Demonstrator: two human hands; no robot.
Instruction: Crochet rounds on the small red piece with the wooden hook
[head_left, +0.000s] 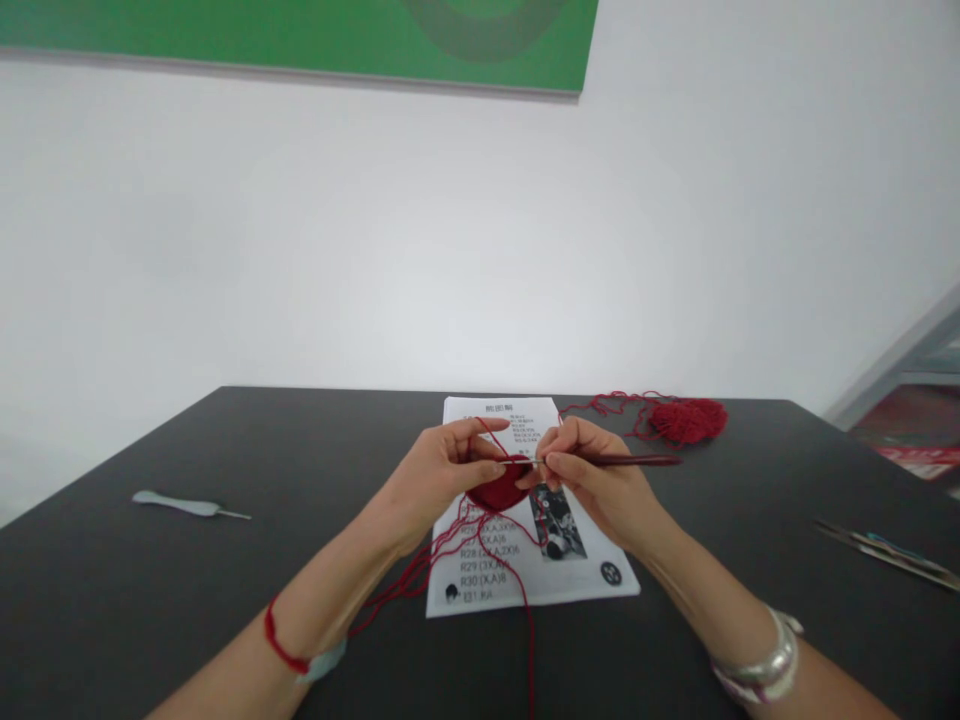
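Between thumb and fingers, my left hand (446,465) pinches a small dark red crochet piece (496,490), with a strand of red yarn raised over the index finger. My right hand (592,475) grips a crochet hook (630,460) with a dark red handle. The hook's metal shaft points left and meets the upper edge of the piece near my left thumb; whether its tip is in a stitch is too small to tell. Loose red strands (427,570) hang below the piece. Under both hands lies a printed pattern sheet (540,585), partly covered by them.
A tangled heap of red yarn (688,420) rests at the back right of the dark table (300,450). On the left lies a second hook with a pale handle (180,503). Slim metal tools, perhaps scissors (892,552), lie at the right edge. A white wall stands behind.
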